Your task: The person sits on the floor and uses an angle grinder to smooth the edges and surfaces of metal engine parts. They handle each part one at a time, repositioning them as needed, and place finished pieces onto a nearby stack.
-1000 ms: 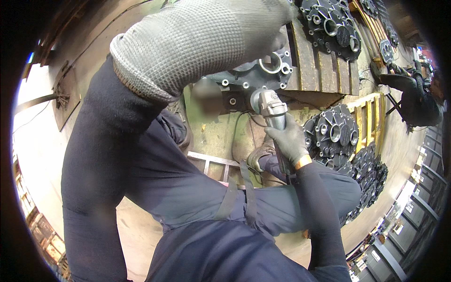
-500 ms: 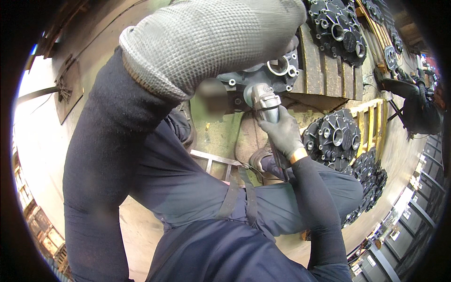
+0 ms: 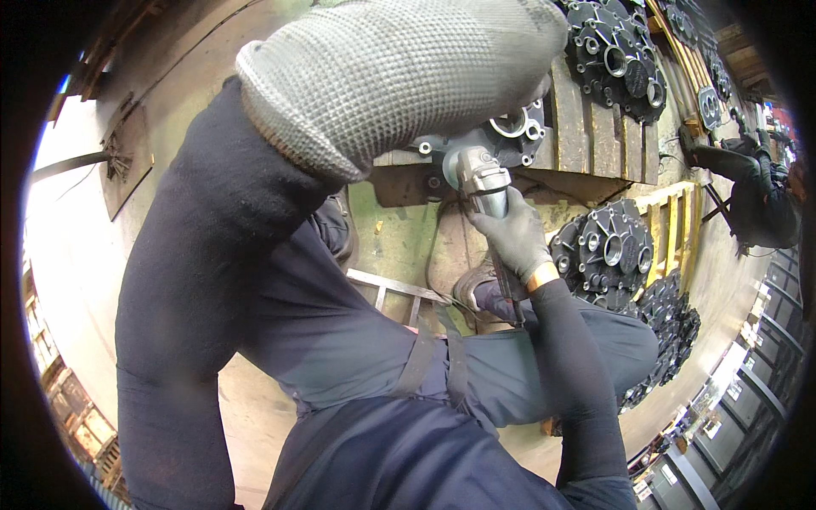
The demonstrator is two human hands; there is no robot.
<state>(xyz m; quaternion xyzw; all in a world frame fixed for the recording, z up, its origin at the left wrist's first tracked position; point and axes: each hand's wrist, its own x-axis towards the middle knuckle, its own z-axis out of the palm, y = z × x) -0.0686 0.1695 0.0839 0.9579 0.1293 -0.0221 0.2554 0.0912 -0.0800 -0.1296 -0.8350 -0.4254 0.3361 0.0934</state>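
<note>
My right hand point(image 3: 514, 225), in a grey work glove, wraps round the body of an angle grinder point(image 3: 483, 174). The grinder's disc point(image 3: 452, 167) is at the near edge of a black cast metal housing point(image 3: 510, 146), which has bright machined rings and bolt holes. I cannot tell whether disc and metal touch. Very near the camera, my left hand point(image 3: 408, 81) in a thick grey knitted glove reaches over the housing and covers much of it. Its fingers are mostly hidden, so their grip does not show.
Another black housing point(image 3: 616, 59) lies on a wooden pallet point(image 3: 586, 136). More housings point(image 3: 608, 246) are stacked at right beside a yellowish pallet point(image 3: 676, 225). A light metal frame point(image 3: 399, 289) lies by my legs. Another person point(image 3: 752, 183) is at the far right.
My left gloved hand has shifted a little to the right. The grinder's head has moved slightly up in the view, with my right hand still round it.
</note>
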